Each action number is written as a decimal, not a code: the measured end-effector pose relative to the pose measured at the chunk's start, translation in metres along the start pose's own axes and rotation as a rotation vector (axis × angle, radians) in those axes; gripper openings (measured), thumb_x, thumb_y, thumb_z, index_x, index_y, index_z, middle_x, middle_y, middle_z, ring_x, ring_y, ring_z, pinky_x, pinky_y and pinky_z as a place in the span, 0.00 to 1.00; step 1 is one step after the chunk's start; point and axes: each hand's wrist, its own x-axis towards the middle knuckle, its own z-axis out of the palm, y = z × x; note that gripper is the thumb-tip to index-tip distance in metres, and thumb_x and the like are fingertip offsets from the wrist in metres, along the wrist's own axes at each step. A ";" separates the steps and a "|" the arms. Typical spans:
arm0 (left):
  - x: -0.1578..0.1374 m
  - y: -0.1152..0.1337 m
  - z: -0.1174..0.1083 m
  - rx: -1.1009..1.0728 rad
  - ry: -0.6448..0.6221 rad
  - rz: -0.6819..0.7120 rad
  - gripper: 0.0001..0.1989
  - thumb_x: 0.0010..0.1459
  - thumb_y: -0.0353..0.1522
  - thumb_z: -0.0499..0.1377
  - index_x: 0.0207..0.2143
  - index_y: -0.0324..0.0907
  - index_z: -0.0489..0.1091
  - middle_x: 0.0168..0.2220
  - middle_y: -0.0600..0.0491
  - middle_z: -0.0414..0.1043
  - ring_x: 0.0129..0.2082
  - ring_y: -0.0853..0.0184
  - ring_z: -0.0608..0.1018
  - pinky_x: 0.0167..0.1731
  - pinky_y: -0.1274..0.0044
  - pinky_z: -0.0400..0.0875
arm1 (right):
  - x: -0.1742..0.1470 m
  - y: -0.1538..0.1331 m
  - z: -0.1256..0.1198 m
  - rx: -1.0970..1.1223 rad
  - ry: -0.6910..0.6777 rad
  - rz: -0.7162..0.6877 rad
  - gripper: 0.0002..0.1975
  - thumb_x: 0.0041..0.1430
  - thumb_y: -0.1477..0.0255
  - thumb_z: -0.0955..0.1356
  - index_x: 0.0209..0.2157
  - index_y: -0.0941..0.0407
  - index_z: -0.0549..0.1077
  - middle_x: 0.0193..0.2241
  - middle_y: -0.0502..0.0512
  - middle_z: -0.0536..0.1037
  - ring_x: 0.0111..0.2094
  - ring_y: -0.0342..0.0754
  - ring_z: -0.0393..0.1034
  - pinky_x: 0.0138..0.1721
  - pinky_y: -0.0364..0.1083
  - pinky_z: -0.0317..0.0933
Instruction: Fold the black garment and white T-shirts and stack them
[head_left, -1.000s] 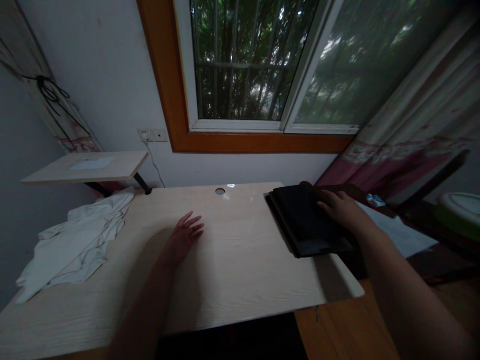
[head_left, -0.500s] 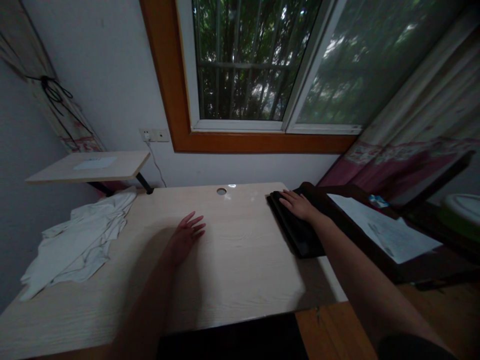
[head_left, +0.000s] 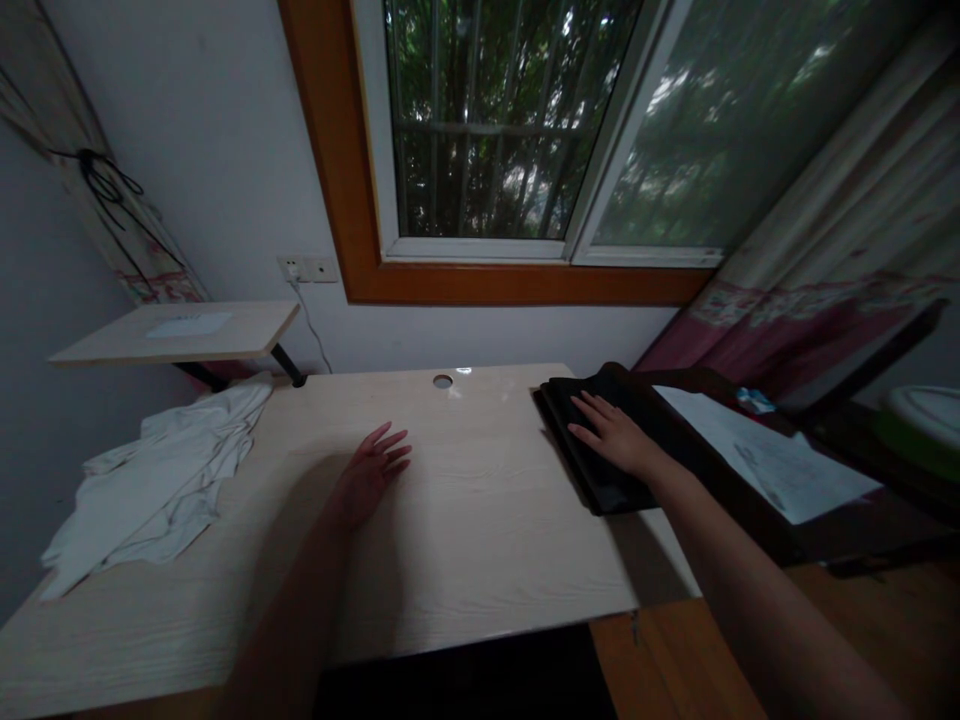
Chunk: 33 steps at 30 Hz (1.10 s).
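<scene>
My right hand lies with fingers spread on a folded black item that looks like dark fabric, at the desk's right side. The item is stacked in layers, and its right part blends into the dark surface beside it. Nothing is gripped by that hand. Over the middle of the pale wooden desk, my left hand is open and holds nothing, fingers apart. Whether it touches the desktop I cannot tell. A crumpled white cloth lies on the desk's left side.
A small raised shelf with a paper on it stands at the back left. Near the back edge is a round cable hole. A white sheet lies on dark furniture at the right. Behind the desk is a window.
My right hand has slid slightly right and nearer to me across the black item, fingers spreading a little. My left hand has stayed in place.
</scene>
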 end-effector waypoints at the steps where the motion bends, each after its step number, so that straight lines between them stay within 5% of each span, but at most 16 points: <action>1: 0.000 0.000 0.000 0.002 0.001 0.001 0.29 0.61 0.30 0.63 0.64 0.48 0.63 0.65 0.43 0.66 0.56 0.58 0.76 0.58 0.63 0.68 | -0.007 -0.001 -0.002 0.004 0.002 -0.002 0.35 0.67 0.47 0.57 0.70 0.46 0.55 0.72 0.54 0.54 0.71 0.62 0.49 0.68 0.64 0.50; 17: -0.002 0.002 0.002 0.024 -0.002 -0.002 0.28 0.61 0.31 0.63 0.63 0.48 0.64 0.65 0.43 0.66 0.56 0.58 0.76 0.59 0.62 0.68 | -0.074 -0.018 -0.011 0.035 0.033 0.013 0.34 0.69 0.48 0.55 0.70 0.47 0.56 0.70 0.56 0.57 0.71 0.59 0.49 0.69 0.65 0.49; 24: 0.001 0.000 0.000 0.026 0.001 -0.003 0.29 0.60 0.31 0.64 0.63 0.48 0.64 0.64 0.44 0.67 0.56 0.58 0.77 0.58 0.63 0.68 | -0.018 -0.004 -0.034 0.135 -0.021 -0.007 0.33 0.71 0.50 0.52 0.68 0.52 0.61 0.70 0.56 0.58 0.71 0.54 0.48 0.71 0.58 0.45; 33: 0.000 0.000 -0.001 0.015 0.000 0.002 0.29 0.60 0.31 0.63 0.63 0.48 0.64 0.64 0.43 0.66 0.57 0.58 0.76 0.58 0.63 0.69 | 0.067 0.042 -0.009 -0.044 -0.158 0.142 0.35 0.70 0.50 0.51 0.66 0.55 0.63 0.69 0.63 0.60 0.70 0.62 0.50 0.66 0.69 0.50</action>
